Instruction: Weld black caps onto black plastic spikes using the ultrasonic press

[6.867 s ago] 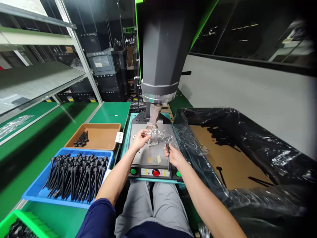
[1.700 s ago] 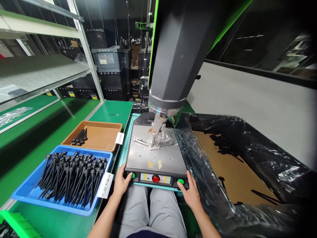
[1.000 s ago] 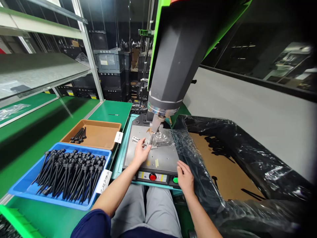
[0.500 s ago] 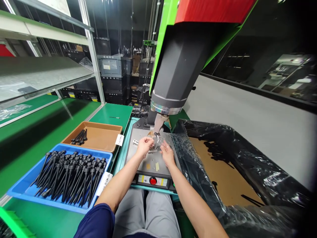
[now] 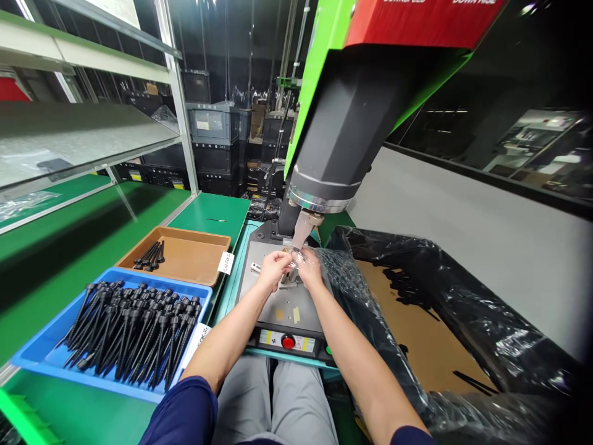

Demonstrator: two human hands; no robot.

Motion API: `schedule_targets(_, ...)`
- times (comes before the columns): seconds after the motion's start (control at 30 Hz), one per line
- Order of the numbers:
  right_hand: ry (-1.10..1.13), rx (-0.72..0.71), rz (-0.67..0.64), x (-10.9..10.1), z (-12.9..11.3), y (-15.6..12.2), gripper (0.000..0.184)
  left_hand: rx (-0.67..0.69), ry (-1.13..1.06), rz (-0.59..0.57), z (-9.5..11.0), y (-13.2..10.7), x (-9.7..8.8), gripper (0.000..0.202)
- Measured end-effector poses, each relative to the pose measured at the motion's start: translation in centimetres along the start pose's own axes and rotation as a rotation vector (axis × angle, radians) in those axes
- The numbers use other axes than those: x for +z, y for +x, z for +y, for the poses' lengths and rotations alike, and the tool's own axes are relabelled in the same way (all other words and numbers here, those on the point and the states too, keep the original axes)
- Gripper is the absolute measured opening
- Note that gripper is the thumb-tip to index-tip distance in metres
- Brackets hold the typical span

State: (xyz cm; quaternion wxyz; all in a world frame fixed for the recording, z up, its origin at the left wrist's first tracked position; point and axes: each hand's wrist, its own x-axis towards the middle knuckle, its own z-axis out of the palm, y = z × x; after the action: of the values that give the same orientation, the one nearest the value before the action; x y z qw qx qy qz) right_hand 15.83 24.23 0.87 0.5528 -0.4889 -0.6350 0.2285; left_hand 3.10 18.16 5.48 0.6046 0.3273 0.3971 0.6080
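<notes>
My left hand (image 5: pixel 274 269) is closed in a pinch above the grey metal base plate (image 5: pixel 273 308), just under the tapered metal tip (image 5: pixel 304 227) of the press-like machine. What its fingertips grip is too small to make out. Beside it, my right hand (image 5: pixel 309 269) has its fingers curled in toward the same spot. Shiny clear material shows at those fingers, but I cannot tell exactly what they hold. Part of a small metal fixture (image 5: pixel 288 283) shows between and below the hands; its upper part is hidden.
To the left, a blue tray (image 5: pixel 34 355) is full of black slender parts with knobbed ends. Behind it, a brown tray (image 5: pixel 199 250) holds several more. A red button (image 5: pixel 288 341) sits on the machine's front. At right, black plastic (image 5: pixel 340 278) lines a box with black parts.
My right hand has moved left and closed in beside my left hand; its fingers were spread before. My left hand has stayed nearly in place. The view has shifted slightly.
</notes>
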Motion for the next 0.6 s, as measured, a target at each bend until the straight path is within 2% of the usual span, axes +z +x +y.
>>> schedule_targets(0.2, 0.124, 0.063, 0.069, -0.1, -0.6, -0.5, 0.032, -0.021, -0.018, 0.037, 0.0, 0.3, -0.2, 0.028)
schedule_targets(0.37, 0.394, 0.267, 0.190, -0.9, -1.1, -3.6, 0.038, -0.033, -0.020, 0.071, -0.8, 0.4, -0.9, 0.028)
schedule_targets(0.53, 0.656, 0.508, 0.040, -2.7, -1.8, -8.9, 0.041, -0.024, 0.063, 0.077, -1.8, 0.1, -2.2, 0.025)
schedule_targets(0.6, 0.651, 0.526, -0.020, -3.5, -2.4, -10.8, 0.044, 0.011, 0.149, 0.150, -2.3, -0.5, -3.1, 0.029)
